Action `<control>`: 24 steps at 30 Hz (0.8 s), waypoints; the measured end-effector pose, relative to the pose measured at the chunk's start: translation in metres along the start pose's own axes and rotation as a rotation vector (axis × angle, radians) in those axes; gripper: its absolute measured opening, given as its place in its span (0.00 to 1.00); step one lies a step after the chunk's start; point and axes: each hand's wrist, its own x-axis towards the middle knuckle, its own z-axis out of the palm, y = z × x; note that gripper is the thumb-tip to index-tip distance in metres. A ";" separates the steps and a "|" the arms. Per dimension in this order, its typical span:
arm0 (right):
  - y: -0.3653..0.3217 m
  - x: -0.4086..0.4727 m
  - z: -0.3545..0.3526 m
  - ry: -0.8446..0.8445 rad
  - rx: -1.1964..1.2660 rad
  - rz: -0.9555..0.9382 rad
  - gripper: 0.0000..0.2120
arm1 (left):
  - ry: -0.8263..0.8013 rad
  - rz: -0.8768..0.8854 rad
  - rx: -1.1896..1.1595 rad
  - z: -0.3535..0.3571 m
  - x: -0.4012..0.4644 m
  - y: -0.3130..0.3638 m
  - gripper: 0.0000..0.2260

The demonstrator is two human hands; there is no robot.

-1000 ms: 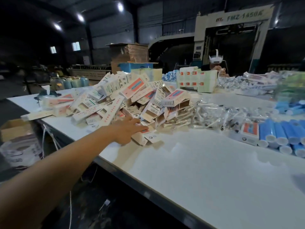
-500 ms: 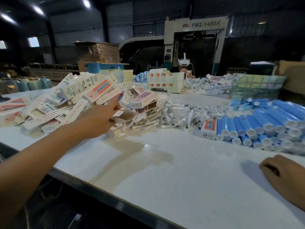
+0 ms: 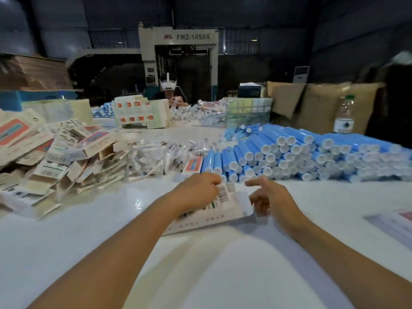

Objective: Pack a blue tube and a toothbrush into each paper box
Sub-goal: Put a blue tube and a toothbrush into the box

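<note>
My left hand point(image 3: 198, 192) grips a flat white paper box point(image 3: 214, 210) with a barcode, low over the white table point(image 3: 200, 275). My right hand point(image 3: 269, 197) hovers just right of the box's end, forefinger stretched out, other fingers curled, holding nothing. A big stack of blue tubes point(image 3: 289, 152) with white caps lies behind the hands to the right. Wrapped toothbrushes point(image 3: 160, 157) lie in a heap at the middle. A pile of flat paper boxes point(image 3: 51, 157) fills the left.
One closed box with a red panel point(image 3: 192, 166) lies beside the tubes. Another person point(image 3: 170, 94) works at the far side behind stacked packed boxes point(image 3: 140, 112). A water bottle point(image 3: 344, 114) stands back right. Flat sheets point(image 3: 394, 224) lie at the right edge.
My left hand has drawn a box out of the pile on the left and brought it to the middle. My right hand has risen from the table toward the box.
</note>
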 end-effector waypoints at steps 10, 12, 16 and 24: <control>-0.001 0.007 0.001 -0.096 -0.361 0.032 0.15 | 0.024 0.034 0.264 0.032 0.015 0.001 0.11; 0.001 0.009 0.000 -0.071 -0.344 0.049 0.14 | 0.075 0.097 0.353 0.033 0.009 0.002 0.12; 0.005 0.013 -0.003 0.035 -0.305 0.066 0.12 | 0.105 0.138 0.499 0.030 -0.002 0.002 0.30; 0.006 0.011 -0.009 0.176 -0.394 0.044 0.12 | 0.098 0.157 0.521 0.038 -0.001 -0.005 0.32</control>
